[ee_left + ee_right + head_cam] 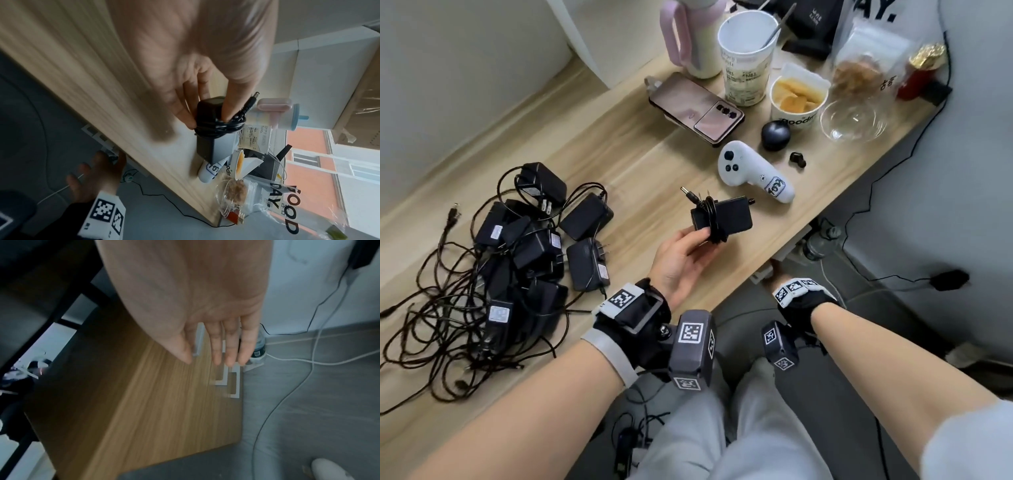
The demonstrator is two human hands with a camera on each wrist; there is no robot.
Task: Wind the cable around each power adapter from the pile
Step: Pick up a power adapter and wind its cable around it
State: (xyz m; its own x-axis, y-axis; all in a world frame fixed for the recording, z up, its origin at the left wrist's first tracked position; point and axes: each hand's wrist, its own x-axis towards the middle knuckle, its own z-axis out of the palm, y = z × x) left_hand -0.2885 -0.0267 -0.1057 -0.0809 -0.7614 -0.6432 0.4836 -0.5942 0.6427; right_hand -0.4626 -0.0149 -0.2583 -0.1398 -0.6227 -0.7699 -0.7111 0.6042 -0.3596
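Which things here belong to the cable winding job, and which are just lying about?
Job: black power adapter with wound cable, held by left hand; tangled pile of black adapters.
Lying about: pink phone, white controller, paper cup, snack tub.

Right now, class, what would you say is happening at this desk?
A person is winding cables around power adapters. The left hand holds a black adapter above the wooden desk, its cable already wrapped around the body and the barrel plug sticking out. The right hand is open, down by the desk's edge, holding nothing. A pile of adapters with loose, tangled cables lies to the left.
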